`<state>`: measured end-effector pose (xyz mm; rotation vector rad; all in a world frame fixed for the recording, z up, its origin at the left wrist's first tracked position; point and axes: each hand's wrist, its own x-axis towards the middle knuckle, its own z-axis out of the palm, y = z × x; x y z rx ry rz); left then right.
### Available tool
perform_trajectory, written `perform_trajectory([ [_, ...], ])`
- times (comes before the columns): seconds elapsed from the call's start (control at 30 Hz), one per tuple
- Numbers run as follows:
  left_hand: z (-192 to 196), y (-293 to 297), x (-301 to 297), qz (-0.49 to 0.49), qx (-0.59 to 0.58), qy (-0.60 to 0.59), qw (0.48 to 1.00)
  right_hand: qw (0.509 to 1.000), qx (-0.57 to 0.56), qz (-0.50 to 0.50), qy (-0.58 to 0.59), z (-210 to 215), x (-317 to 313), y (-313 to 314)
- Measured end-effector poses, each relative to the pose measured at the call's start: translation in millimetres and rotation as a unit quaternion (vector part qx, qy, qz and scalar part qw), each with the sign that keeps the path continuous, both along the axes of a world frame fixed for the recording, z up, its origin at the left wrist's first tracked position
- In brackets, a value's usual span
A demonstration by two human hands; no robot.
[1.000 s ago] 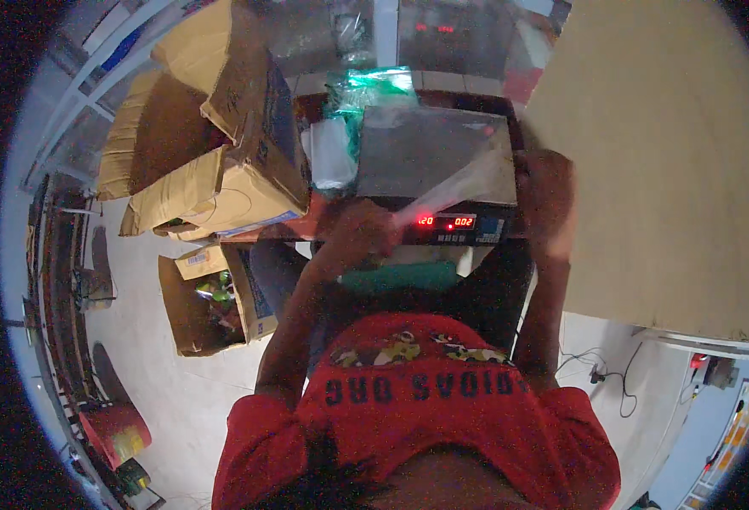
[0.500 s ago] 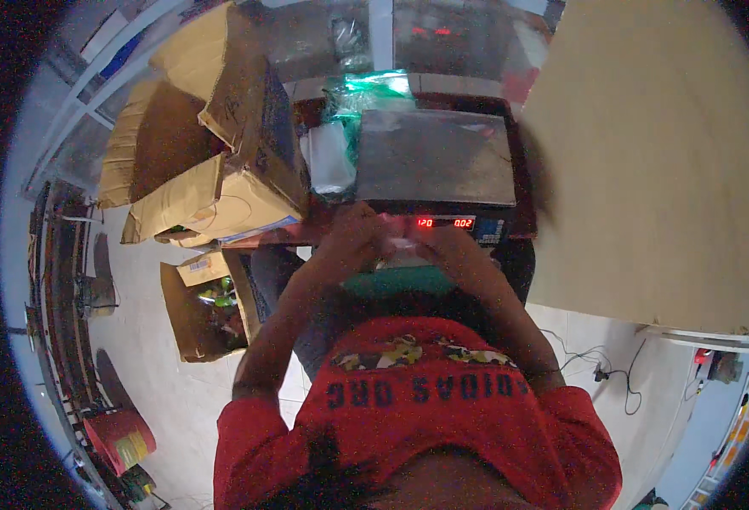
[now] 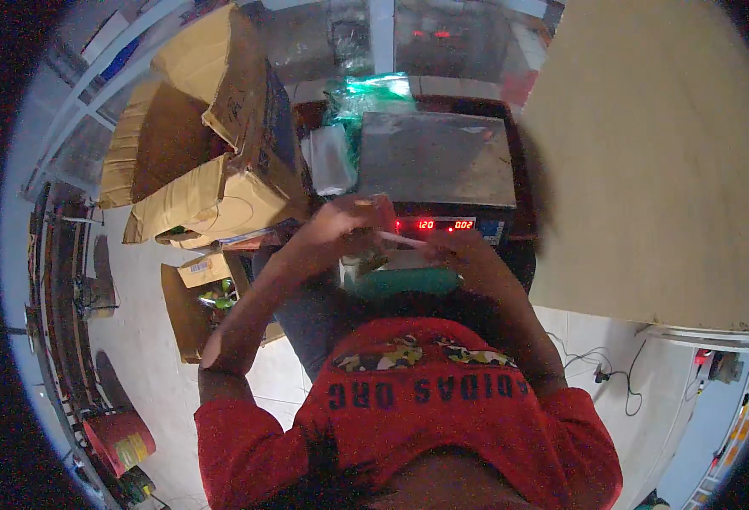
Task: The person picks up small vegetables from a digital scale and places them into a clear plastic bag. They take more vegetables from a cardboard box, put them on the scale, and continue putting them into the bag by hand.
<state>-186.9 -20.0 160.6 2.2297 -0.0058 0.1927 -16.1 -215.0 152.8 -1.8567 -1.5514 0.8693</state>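
My left hand [image 3: 347,223] is closed in front of the digital scale [image 3: 438,157], fingers bent around a thin white strip [image 3: 402,240]. That strip runs across to my right hand [image 3: 464,245], whose closed fingers pinch its other end just below the lit red display. Dim light and blur hide what material the strip is. Something pale and see-through hangs under my left hand. A green rolled-looking thing [image 3: 404,282] lies below both hands, close to my body. The metal plate of the scale carries no goods.
Left of the scale lie clear plastic bags [image 3: 330,160], with shiny green plastic [image 3: 374,87] behind. A large opened cardboard box [image 3: 260,200] stands left; a smaller box [image 3: 175,319] holding mixed items sits on the floor. A broad wooden board [image 3: 655,170] rises right. Cables [image 3: 600,370] trail below it.
My left hand has shifted slightly up and left, its elbow outward. The hands are a little farther apart, and the white strip now shows stretched between them.
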Motion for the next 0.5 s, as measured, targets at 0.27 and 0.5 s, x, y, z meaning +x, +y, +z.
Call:
perform_trajectory([
  [0.27,7,2,-5,0.09,0.175,-0.01,0.98,0.996,0.017,-0.083,0.04,15,25,-36],
  [0.5,33,-10,0,0.093,0.182,-0.107,0.973,0.974,0.162,-0.156,0.007,26,56,-45],
])
